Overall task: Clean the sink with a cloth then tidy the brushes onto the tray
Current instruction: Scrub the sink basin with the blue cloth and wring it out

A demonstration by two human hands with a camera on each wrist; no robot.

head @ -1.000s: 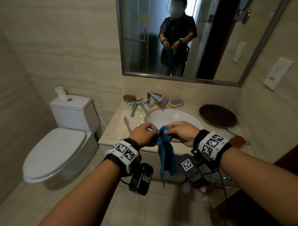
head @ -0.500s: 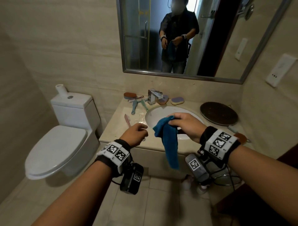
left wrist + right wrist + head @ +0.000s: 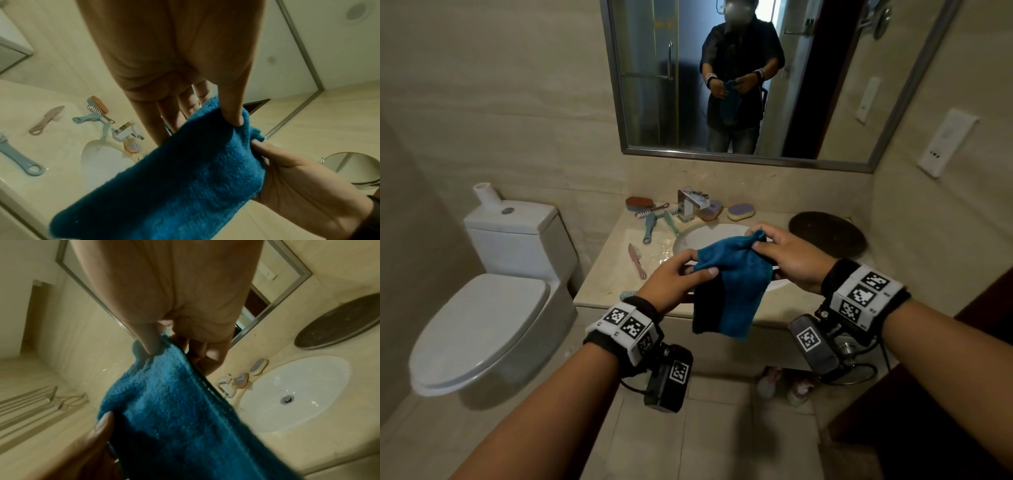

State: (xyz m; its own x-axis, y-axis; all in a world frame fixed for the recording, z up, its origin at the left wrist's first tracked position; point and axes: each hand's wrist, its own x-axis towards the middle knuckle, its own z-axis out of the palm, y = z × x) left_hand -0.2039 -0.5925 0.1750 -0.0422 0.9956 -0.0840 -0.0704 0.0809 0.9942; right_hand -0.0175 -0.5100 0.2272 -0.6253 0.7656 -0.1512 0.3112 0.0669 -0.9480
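Now | cloth (image 3: 732, 284) pinched between left hand (image 3: 674, 277) and right hand (image 3: 787, 260) grip

**Teal cloth against beige stone**

The cloth (image 3: 732, 284) is deep teal-blue, darker on its shaded fold. The bench (image 3: 616, 274) and wall tiles are pale beige with faint veining; the sink (image 3: 296, 395) is glossy white, as is the toilet (image 3: 482, 329). The round tray (image 3: 827, 234) is dark brown, speckled. Brushes: one dusty pink (image 3: 637, 260), two pale teal (image 3: 650, 228), one with a rust-orange back (image 3: 639, 202). Two sponges are lilac over yellow (image 3: 740, 211). The wristbands (image 3: 864, 294) are black with white panels bearing black square codes
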